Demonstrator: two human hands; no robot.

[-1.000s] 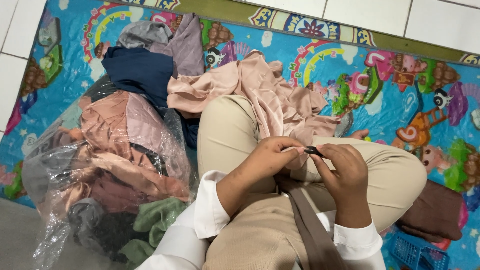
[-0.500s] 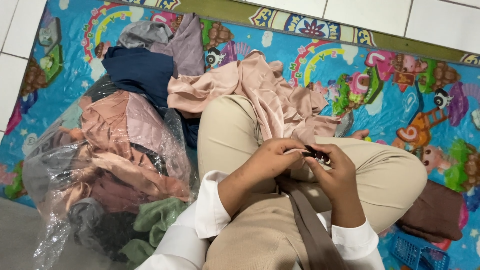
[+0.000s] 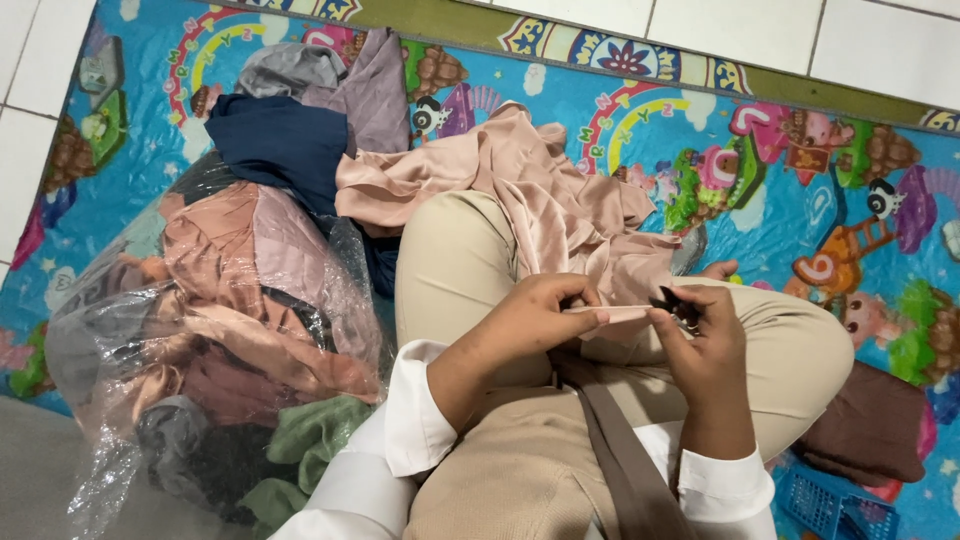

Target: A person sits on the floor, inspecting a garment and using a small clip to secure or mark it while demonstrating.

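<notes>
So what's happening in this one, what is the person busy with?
A person sits cross-legged on a colourful play mat with a pink cloth draped over the lap. The left hand pinches an edge of that cloth, stretched across to the right hand, which grips a small black tool at the same edge. Beside the left knee stands a clear plastic bag stuffed with more fabrics; a blue basket sits at lower right.
</notes>
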